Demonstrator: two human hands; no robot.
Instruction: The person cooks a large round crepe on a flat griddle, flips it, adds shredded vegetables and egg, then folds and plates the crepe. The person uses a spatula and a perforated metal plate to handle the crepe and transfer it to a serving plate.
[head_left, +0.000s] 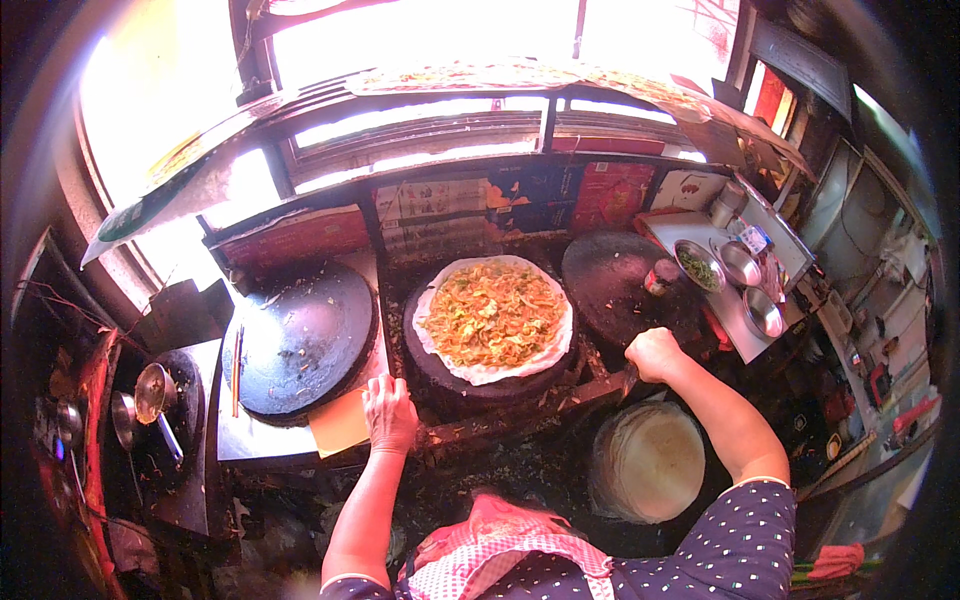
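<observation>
A thin round flatbread (553, 360) lies on the middle dark round griddle (517, 390), spread with a shredded vegetable and noodle-like filling (495, 311). To the left of that griddle, my left hand (390, 414) rests by the counter's front edge with its fingers curled, beside a yellow-orange sheet (339, 424); whether it grips anything cannot be told. My right hand (654, 354) is closed around a dark tool, probably a handle, at the front edge of the right griddle (611, 277). Below my right hand sits a stack of pale round flatbreads (652, 461).
On the left counter stands another round griddle (300, 337) with chopsticks (237, 367) beside it. A lidded jar (661, 276) stands on the right griddle. Metal bowls (763, 313), one with chopped greens (697, 268), are at the right. Topped flatbreads (480, 75) lie on a shelf above.
</observation>
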